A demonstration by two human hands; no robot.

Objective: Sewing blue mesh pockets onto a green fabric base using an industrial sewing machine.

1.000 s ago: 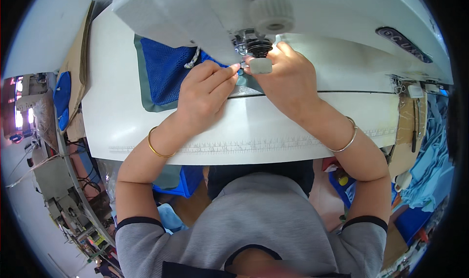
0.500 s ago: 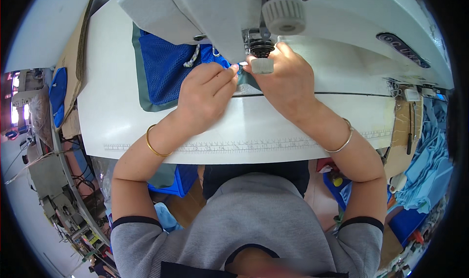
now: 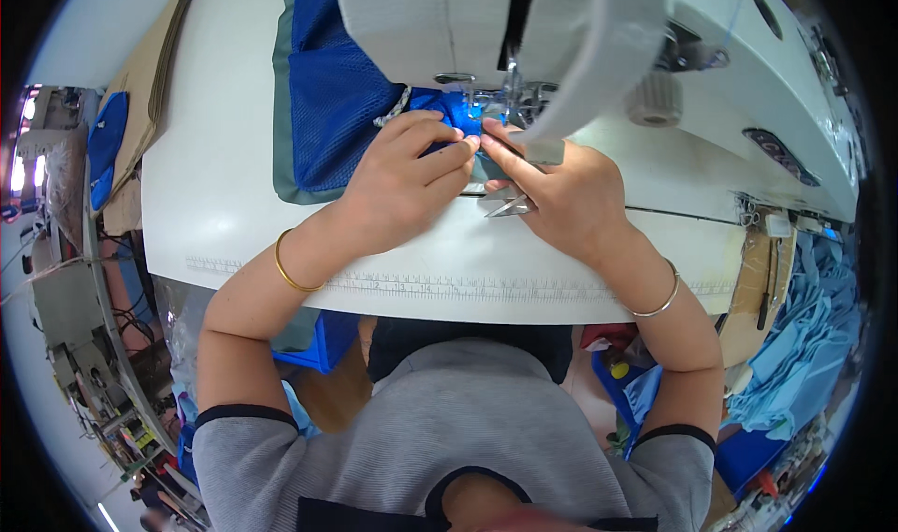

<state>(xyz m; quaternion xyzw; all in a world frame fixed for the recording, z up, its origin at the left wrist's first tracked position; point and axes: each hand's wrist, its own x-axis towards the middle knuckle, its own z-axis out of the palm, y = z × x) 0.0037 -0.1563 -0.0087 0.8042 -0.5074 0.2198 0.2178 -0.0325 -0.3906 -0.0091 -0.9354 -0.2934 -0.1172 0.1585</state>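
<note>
A blue mesh piece (image 3: 339, 116) with a grey-green border lies left of the sewing machine's needle area (image 3: 500, 102). A short patterned cord (image 3: 393, 107) lies against it. My left hand (image 3: 404, 181) is closed, its thumb and fingertips pinching the bright blue edge of the fabric (image 3: 458, 111) just in front of the needle area. Close beside it, my right hand (image 3: 575, 195) has its index finger and thumb at the same edge. Small metal scissors (image 3: 510, 206) are held in that hand, blades pointing left; their handles are hidden by the palm.
The white sewing machine (image 3: 599, 55) overhangs both hands. A printed ruler (image 3: 449, 291) runs along the table's front edge. Cardboard (image 3: 154, 92) stands at the left, and light blue fabric (image 3: 800, 335) is heaped at the right. Below the table is a blue bin (image 3: 327, 340).
The view has shifted, showing more of the needle area. My hands now sit lower and closer together at the fabric edge. Scissor blades now show under my right hand.
</note>
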